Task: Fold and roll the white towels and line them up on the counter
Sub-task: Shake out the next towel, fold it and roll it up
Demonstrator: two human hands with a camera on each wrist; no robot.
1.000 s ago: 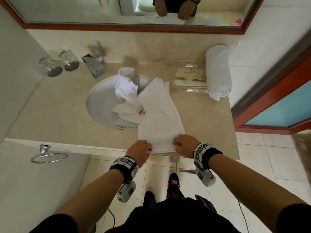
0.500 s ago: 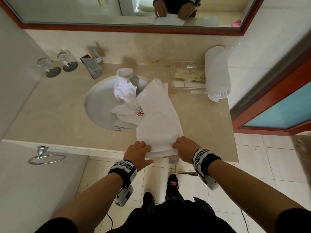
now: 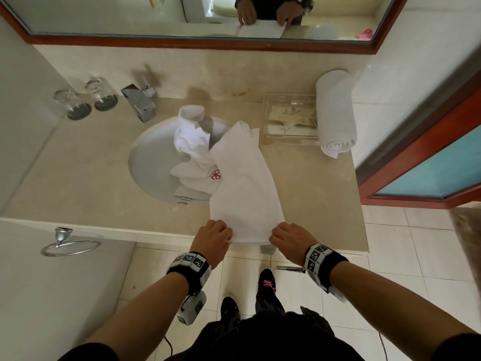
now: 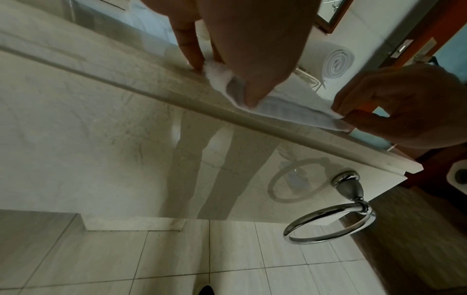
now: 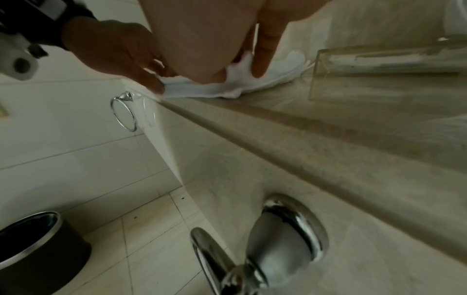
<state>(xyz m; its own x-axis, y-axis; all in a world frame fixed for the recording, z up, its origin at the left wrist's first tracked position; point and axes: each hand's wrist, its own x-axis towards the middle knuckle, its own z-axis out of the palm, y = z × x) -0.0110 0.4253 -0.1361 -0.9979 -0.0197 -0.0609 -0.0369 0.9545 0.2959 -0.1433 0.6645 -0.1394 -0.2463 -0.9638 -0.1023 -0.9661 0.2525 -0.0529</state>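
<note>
A white towel (image 3: 244,183), folded lengthwise, lies on the beige counter (image 3: 78,178) from the sink's right rim to the front edge. My left hand (image 3: 214,237) pinches its near left corner (image 4: 220,79). My right hand (image 3: 287,237) pinches the near right corner (image 5: 237,79). The near end of the towel is lifted slightly at the counter's edge. A finished rolled towel (image 3: 335,113) lies at the back right by the wall. More crumpled white towels (image 3: 192,142), one with a red emblem, sit in the sink (image 3: 148,162).
A clear acrylic tray (image 3: 289,121) with sachets stands left of the rolled towel. A chrome tap (image 3: 140,100) and two glasses (image 3: 86,100) are at the back left. A towel ring (image 3: 70,243) hangs below the counter front. A dark bin (image 5: 38,249) stands on the floor.
Both hands have stayed at the towel's near edge and shifted their hold to its two corners; the near end has been drawn slightly toward the counter's front edge.
</note>
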